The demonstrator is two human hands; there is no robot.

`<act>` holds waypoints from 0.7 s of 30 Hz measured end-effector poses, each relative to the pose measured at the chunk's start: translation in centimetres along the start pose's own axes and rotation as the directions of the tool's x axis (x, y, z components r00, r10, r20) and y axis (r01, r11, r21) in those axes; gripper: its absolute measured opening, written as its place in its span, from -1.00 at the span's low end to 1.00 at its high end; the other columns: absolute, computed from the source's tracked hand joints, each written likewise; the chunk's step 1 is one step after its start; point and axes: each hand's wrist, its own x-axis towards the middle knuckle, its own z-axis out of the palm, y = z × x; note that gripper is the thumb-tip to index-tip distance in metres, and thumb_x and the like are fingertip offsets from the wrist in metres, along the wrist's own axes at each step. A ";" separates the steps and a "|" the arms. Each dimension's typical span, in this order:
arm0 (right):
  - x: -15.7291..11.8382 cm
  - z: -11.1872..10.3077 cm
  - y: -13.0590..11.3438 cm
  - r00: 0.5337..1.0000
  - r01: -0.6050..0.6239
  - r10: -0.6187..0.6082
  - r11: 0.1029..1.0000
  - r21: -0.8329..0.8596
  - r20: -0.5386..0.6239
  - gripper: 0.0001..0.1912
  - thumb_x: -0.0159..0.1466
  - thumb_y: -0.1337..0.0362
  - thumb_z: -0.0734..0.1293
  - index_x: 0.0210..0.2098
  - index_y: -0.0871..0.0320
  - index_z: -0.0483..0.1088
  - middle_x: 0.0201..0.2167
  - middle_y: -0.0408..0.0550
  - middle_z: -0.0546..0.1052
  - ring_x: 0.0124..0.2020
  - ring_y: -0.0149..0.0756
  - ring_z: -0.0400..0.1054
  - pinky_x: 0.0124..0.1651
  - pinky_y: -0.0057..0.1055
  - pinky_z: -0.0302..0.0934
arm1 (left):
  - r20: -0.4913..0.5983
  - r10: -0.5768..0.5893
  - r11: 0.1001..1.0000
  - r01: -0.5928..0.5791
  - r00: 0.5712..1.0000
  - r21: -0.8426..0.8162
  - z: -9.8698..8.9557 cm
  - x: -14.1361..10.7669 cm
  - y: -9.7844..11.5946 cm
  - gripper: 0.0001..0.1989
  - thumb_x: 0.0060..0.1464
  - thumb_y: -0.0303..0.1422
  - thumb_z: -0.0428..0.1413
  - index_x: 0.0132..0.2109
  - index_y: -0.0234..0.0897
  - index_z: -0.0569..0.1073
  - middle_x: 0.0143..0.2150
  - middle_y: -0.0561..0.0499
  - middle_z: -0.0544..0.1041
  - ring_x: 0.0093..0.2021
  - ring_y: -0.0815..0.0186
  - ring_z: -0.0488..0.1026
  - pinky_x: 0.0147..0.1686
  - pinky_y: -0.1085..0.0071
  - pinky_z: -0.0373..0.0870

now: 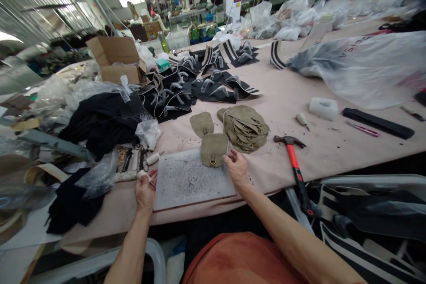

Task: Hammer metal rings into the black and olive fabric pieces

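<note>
My right hand (237, 169) pinches the right edge of an olive fabric flap (213, 146) with rounded corners and a small metal ring on a tab. That flap lies partly over the far edge of a pale, speckled board (189, 184). At the board's left edge, my left hand (145, 191) is closed around a small white-handled tool (143, 175) with a thin metal tip. A second olive piece (202, 124) rests just behind the first. To its right is a heaped pile of similar flaps (248, 126).
A claw hammer (293, 159) with a red and black handle lies to the right, its grip over the table edge. Beyond it are an awl (302, 120), tweezers (362, 129) and a black strip (377, 123). Black striped pieces (213, 86) and a cardboard box (115, 57) sit farther back.
</note>
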 end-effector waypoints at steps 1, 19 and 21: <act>0.8 0.0 -0.5 0.999 -0.041 0.042 0.998 -0.051 0.010 -0.43 0.15 0.07 0.32 0.06 0.30 0.42 -0.19 0.14 0.61 -0.20 -0.17 0.51 -0.14 -0.33 0.39 | -0.014 -0.005 1.000 0.005 1.000 0.000 0.1 0.0 0.1 -0.51 -0.07 0.07 0.27 -0.26 -0.26 0.39 -0.29 -0.08 0.61 -0.23 0.14 0.61 -0.16 0.16 0.59; 3.7 -2.9 -4.3 0.923 -0.271 0.324 0.931 -0.245 0.207 -0.80 0.00 0.30 0.47 -0.48 0.16 0.35 -0.75 -0.30 0.26 -0.66 -0.47 0.19 -0.58 -0.55 -0.01 | 0.174 0.085 0.996 -0.085 0.981 -0.004 14.8 -4.4 1.0 -0.54 -0.09 -0.09 0.38 -0.17 -0.33 0.49 -0.24 -0.09 0.64 -0.20 0.21 0.60 -0.21 0.37 0.49; 3.0 -2.9 -5.1 0.897 -0.344 0.377 0.923 -0.172 0.230 -0.76 -0.01 0.35 0.49 -0.50 0.15 0.31 -0.78 -0.33 0.23 -0.71 -0.51 0.12 -0.61 -0.55 -0.08 | 0.229 0.067 0.998 -0.069 0.971 0.005 16.2 -4.2 0.2 -0.56 -0.10 -0.10 0.38 -0.20 -0.33 0.49 -0.24 -0.11 0.64 -0.21 0.21 0.60 -0.26 0.40 0.49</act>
